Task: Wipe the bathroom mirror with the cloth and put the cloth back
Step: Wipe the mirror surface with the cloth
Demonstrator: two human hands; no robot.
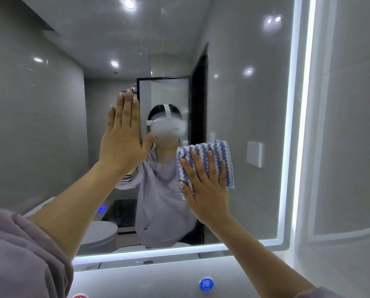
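Observation:
The bathroom mirror (244, 104) fills most of the view, edged at the right and bottom by a lit white strip. A blue-and-white striped cloth (214, 149) lies flat against the glass near the middle right. My right hand (203, 186) presses on it with straight, spread fingers. My left hand (122, 134) rests flat on the glass to the left, fingers straight and pointing up, holding nothing. The mirror reflects a person in a lilac top with a white headset.
Below the mirror runs a pale ledge (149, 278) with a round blue tap label (206, 284) and a red one (80, 296) at the bottom edge. A blue touch button (101, 209) glows on the glass. A tiled wall (351, 147) stands at the right.

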